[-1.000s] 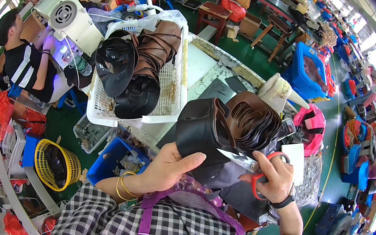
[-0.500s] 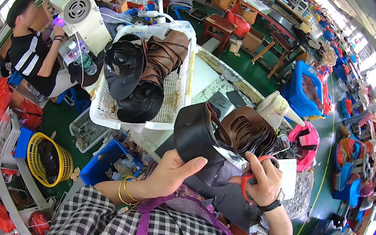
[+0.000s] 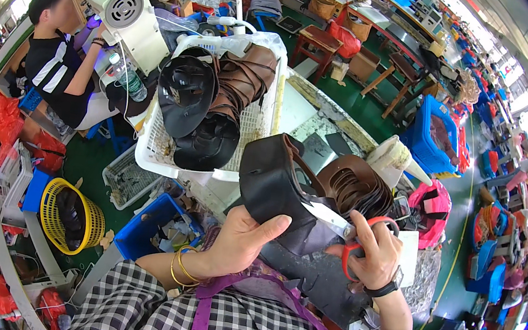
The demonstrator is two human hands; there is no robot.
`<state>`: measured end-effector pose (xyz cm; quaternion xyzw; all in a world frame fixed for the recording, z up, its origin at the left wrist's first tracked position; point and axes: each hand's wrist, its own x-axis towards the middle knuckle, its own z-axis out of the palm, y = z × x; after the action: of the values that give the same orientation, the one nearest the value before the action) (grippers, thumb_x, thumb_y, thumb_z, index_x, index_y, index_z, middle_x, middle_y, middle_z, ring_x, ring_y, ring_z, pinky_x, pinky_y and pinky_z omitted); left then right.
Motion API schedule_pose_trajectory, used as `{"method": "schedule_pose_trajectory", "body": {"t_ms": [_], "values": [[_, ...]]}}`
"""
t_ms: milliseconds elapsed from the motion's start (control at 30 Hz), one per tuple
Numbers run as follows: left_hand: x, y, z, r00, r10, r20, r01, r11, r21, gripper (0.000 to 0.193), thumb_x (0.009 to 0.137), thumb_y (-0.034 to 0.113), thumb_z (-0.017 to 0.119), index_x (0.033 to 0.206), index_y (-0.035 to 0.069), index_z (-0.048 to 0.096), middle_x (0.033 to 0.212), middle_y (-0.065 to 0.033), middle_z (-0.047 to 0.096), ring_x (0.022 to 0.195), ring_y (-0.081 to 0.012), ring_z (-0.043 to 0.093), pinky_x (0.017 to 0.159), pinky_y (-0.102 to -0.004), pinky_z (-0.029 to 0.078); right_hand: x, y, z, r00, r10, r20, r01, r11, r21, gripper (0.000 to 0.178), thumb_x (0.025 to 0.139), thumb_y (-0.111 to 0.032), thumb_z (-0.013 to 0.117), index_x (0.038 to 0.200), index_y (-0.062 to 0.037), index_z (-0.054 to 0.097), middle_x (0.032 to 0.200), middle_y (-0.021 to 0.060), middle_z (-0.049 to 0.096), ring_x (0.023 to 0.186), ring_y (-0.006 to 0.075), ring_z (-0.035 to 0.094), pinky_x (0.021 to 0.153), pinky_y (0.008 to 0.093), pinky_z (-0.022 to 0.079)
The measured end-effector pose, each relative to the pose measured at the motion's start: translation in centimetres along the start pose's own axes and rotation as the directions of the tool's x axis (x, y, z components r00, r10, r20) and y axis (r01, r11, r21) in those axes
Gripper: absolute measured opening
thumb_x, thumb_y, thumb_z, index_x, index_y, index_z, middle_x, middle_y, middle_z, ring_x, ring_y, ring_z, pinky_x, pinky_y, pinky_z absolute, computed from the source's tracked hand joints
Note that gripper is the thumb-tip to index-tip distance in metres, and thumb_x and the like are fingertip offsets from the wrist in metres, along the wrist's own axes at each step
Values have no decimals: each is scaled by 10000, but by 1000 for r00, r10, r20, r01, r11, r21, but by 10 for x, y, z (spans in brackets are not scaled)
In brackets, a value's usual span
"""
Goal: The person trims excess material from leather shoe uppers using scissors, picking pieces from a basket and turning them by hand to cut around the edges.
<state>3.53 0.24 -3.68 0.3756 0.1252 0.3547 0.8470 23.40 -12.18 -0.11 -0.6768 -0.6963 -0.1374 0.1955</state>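
Observation:
My left hand [image 3: 243,240] grips a black leather shoe upper [image 3: 267,177] by its lower edge, thumb pressed on the near face. The upper is a curved band with a brown inside. In my right hand [image 3: 373,252] are scissors [image 3: 331,219] with red handles, fingers through the loops. Their blades lie at the upper's right edge, pointing left; whether leather is between them I cannot tell. Just beyond the blades rests a stack of brown leather pieces [image 3: 359,186]. Below the hands lies dark sheet material [image 3: 311,266].
A white crate [image 3: 276,107] holds black uppers [image 3: 187,90] and brown ones [image 3: 245,77]. Nearby are a blue bin [image 3: 130,234], a yellow basket [image 3: 97,220], a whitish cone-shaped container [image 3: 389,155] and a pink bag [image 3: 433,209]. A co-worker [image 3: 55,67] sits by a sewing machine [image 3: 127,16] at far left.
The upper has tipped slightly and moved a little left in my left hand. The scissors stay against its edge. The whole view has shifted a little, moving the background right.

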Motion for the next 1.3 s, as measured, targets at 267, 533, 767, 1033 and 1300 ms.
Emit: {"method": "schedule_pose_trajectory", "body": {"t_ms": [267,533,767,1033,1300], "values": [[4,-8,8,991,-91,94,94,995,-29,267,950,100,521,1185,-23,541,1088,-39,594,954,-80,552,828,-247,461,3,8,4,999,-36,-37,36,999,22,687,574,-298,820,1190,-104,585,647,26,437,511,176,505,436,316,390],[8,-28,2,993,-117,22,117,993,4,244,943,122,544,1134,-27,564,967,-17,615,841,-72,537,727,-237,440,-7,1,11,992,77,100,-104,949,298,567,644,-258,814,1119,-55,582,663,60,540,553,225,576,500,331,466],[13,-77,-18,909,60,412,-406,338,849,423,853,121,644,1239,3,518,1207,-134,575,1093,-211,558,910,-362,448,26,-6,10,934,317,167,-352,724,594,516,707,-127,785,1140,-19,526,785,130,582,654,245,588,637,301,477],[31,-22,-42,904,-348,249,396,901,-178,371,912,155,569,1248,13,498,1197,-80,557,1049,-170,556,924,-330,443,21,-1,3,921,67,384,-328,665,671,452,722,-54,741,1130,-52,546,887,113,595,760,210,610,694,278,474],[10,4,-21,968,239,70,-234,773,590,293,895,27,571,1182,-26,548,1170,-74,595,1016,-111,549,898,-258,428,3,-5,12,991,133,20,-131,926,355,524,604,-131,827,1045,-20,566,751,93,580,622,217,547,562,295,429]]}}
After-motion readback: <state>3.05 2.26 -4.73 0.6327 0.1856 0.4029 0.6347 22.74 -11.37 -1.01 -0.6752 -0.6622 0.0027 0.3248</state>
